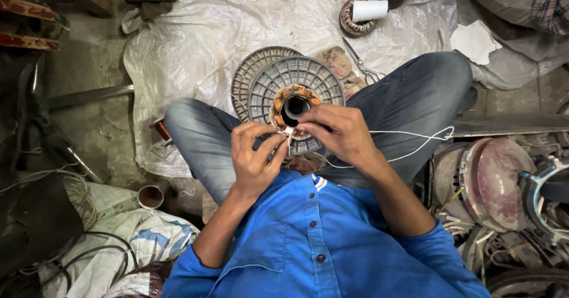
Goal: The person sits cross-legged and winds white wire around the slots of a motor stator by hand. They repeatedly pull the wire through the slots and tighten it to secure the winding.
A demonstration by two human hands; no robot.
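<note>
I sit cross-legged in jeans and a blue shirt. On my lap rests a grey round ribbed motor housing (314, 76) with a copper-wound stator (284, 93) around a dark centre hole. My left hand (255, 156) and my right hand (339, 132) meet at the near rim of the winding, fingertips pinching a white thread (415, 135) and a small white piece at the coil. The thread loops away to the right over my right knee.
A clear plastic sheet (201, 43) covers the floor ahead. On it lie scissors (360, 61), a white thread spool on another stator (364, 10) and a crumpled rag (335, 61). Rusty motor covers (498, 179) are piled right; cables and a small cup (151, 196) lie left.
</note>
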